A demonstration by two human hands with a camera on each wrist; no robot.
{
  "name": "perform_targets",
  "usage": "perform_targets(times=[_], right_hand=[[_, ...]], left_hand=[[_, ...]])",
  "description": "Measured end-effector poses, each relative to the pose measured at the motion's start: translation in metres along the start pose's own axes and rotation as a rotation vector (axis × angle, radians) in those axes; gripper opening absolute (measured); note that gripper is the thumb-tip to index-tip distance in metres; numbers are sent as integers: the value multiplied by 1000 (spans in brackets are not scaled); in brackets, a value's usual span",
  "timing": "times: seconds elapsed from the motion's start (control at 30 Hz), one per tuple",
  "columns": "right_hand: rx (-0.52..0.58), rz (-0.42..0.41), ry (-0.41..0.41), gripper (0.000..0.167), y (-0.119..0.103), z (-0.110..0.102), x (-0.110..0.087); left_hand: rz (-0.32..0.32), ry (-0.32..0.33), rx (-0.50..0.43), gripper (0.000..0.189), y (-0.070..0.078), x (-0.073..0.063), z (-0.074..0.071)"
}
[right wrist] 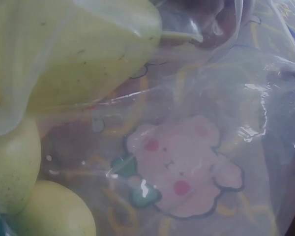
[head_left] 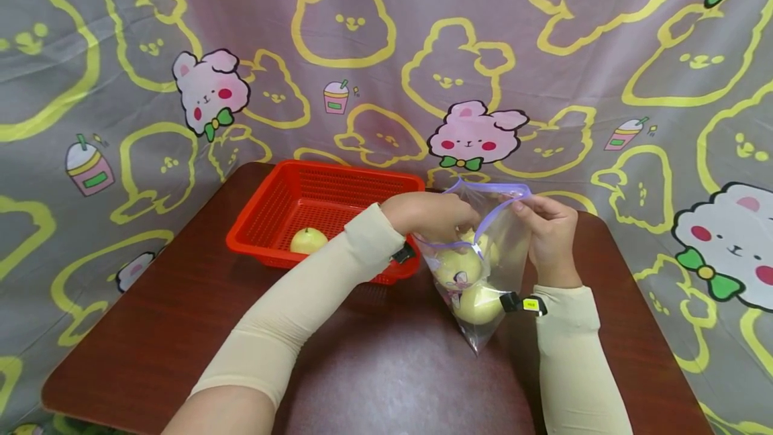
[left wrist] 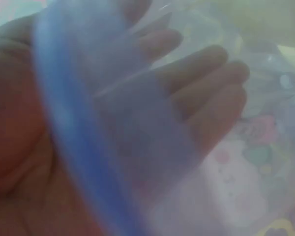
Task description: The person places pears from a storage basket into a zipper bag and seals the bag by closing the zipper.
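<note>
Bag: a clear plastic zip bag with a purple strip along its top stands on the table, just right of the basket. Its mouth is wide open. You can see right through its sides. It has a small cartoon sticker on the front.
Fruit in the bag: round yellow-green fruits sit in the bottom of the bag, piled on each other. Up close, in the right wrist view, the fruit has smooth skin with tiny dark dots.
Left hand: the left hand is at the bag's mouth, partly inside it. In the left wrist view the fingers lie straight behind the thin plastic and the purple strip. They are not squeezing anything.
Right hand: the right hand holds the far side of the bag's top. Its fingers pinch the purple strip and lift it up.
Basket: a red plastic basket with little holes sits on the table to the left of the bag. One more yellow-green fruit lies in it.
Table: a dark brown wooden table carries it all.
Cloth: a grey cloth with pink bunnies and yellow outlines hangs behind.
</note>
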State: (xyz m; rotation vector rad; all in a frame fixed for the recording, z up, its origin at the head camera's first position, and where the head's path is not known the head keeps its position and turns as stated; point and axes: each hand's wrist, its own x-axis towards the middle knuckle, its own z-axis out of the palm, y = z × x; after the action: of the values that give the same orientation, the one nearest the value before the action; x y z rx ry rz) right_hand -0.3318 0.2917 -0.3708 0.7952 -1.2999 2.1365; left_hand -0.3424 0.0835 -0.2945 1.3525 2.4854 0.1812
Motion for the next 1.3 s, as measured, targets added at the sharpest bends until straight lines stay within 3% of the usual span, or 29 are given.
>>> perform_targets(times=[0.1,0.23,0.47,0.8,0.93,1.3], right_hand=[[-7,-5,8,7,0,1,0],[-24,-13,23,8,1,3,1],[25,-10,13,7,3,6,1],[-18,-5,36,9,0,7,-3],[40,-12,11,10,1,5,-3],[10,-21,35,12,-6,-1,-5]], left_hand=[[2,25,-53,14,-1,-6,-4],[23,63,-116,12,-4,-13,-8],[50,145,-88,23,-7,-22,-11],[113,274,-119,17,-12,-38,-13],[97,298,-148,11,-12,-49,-14],[64,350,-166,24,-23,-71,-19]])
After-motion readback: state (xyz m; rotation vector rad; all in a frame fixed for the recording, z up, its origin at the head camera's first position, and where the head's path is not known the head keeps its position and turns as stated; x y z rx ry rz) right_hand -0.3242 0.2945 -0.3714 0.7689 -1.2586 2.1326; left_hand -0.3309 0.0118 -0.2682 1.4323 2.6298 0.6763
